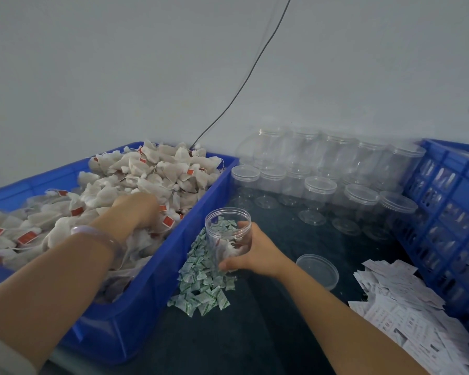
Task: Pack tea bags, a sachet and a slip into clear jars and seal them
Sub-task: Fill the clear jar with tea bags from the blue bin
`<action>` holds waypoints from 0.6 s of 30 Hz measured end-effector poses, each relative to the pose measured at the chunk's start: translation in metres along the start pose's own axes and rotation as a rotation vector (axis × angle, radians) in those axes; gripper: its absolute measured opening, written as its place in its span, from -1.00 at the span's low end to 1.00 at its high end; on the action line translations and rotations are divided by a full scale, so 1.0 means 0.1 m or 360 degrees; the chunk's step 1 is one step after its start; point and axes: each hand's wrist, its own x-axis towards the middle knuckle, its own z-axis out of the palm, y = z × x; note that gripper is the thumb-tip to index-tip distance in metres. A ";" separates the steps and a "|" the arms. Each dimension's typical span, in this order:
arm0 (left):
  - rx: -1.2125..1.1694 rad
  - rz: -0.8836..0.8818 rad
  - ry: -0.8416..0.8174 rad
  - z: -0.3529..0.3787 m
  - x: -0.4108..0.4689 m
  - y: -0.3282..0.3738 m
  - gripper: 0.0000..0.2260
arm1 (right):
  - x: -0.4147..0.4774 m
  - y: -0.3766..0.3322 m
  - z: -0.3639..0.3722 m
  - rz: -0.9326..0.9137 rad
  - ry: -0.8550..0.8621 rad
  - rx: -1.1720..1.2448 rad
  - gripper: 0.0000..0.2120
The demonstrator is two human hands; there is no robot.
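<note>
A blue tub on the left is heaped with white tea bags bearing red tags. My left hand is buried in that heap, its fingers hidden among the bags. My right hand grips an open clear jar standing beside the tub; a tea bag or two lie inside it. Green-and-white sachets are piled at the jar's base. A loose clear lid lies to the right of my hand. White printed slips are heaped at the lower right.
Several empty lidded clear jars stand in rows along the grey wall. A blue slatted crate borders the right side. A thin black cable runs down the wall behind the tub. The table surface is dark.
</note>
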 end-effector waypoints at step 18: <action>-0.0150 -0.0041 -0.0042 -0.04 0.06 -0.15 -0.79 | -0.07 -0.04 -0.06 0.0013 0.0018 -0.0009 -0.04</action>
